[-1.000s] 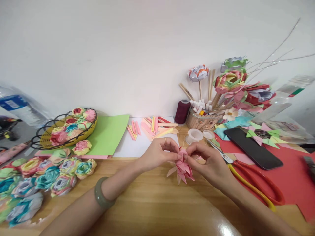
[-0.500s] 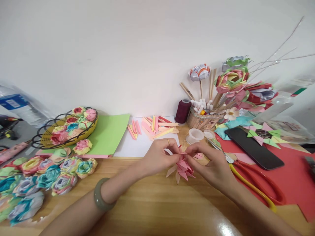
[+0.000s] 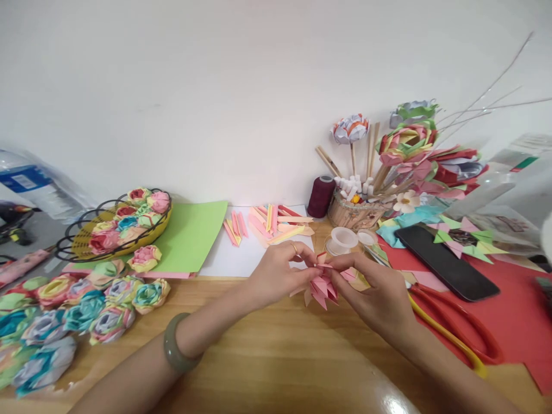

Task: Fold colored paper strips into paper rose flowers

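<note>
Pink pointed folded-paper piece [image 3: 322,288], pinched by left hand [image 3: 284,273] and right hand [image 3: 370,293].

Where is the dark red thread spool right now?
In the head view, the dark red thread spool stands right of centre, against the wall, just left of the flower-filled woven basket.

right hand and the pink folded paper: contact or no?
Touching. The head view shows the right hand pinching the top of the pink folded paper between thumb and fingers, beside the left hand.
</note>
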Tool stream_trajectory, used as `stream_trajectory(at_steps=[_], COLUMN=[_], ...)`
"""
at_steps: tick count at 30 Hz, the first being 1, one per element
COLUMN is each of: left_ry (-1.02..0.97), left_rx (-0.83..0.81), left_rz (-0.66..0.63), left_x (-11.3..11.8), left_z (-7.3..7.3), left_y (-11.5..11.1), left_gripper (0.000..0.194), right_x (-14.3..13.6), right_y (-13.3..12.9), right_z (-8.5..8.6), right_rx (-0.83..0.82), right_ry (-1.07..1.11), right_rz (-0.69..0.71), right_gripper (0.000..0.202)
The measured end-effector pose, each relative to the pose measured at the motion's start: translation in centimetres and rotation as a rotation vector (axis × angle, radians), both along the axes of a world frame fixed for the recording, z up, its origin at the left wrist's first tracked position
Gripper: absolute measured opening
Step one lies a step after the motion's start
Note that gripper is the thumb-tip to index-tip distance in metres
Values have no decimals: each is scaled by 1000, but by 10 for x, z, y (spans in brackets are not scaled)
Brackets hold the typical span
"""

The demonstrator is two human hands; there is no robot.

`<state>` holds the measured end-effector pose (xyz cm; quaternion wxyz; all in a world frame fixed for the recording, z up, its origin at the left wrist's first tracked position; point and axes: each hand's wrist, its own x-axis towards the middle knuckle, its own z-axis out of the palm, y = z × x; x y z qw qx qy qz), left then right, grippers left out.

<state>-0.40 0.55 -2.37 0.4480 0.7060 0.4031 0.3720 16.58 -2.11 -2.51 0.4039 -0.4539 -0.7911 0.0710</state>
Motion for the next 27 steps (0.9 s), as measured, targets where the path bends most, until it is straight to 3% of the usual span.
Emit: stream_trajectory(at_steps=[5, 14, 21, 27], left_ry=[86, 111, 107, 63], left_rx=[-4, 54, 74, 50], left_rz=[2, -71, -142, -113], left_x=[-3, -8, -9, -7], left_z=[3, 7, 6, 3], left_y=[2, 5, 4, 1], left_gripper=[5, 6, 8, 5], right_x=[0, 3, 1, 0], right_y=[0, 7, 6, 8], right_z=[-3, 10, 10, 13], right_rx=[19, -224, -235, -349], right_ry=[14, 30, 48, 55], right_rz=[3, 189, 170, 203], right_gripper=[5, 10, 13, 10])
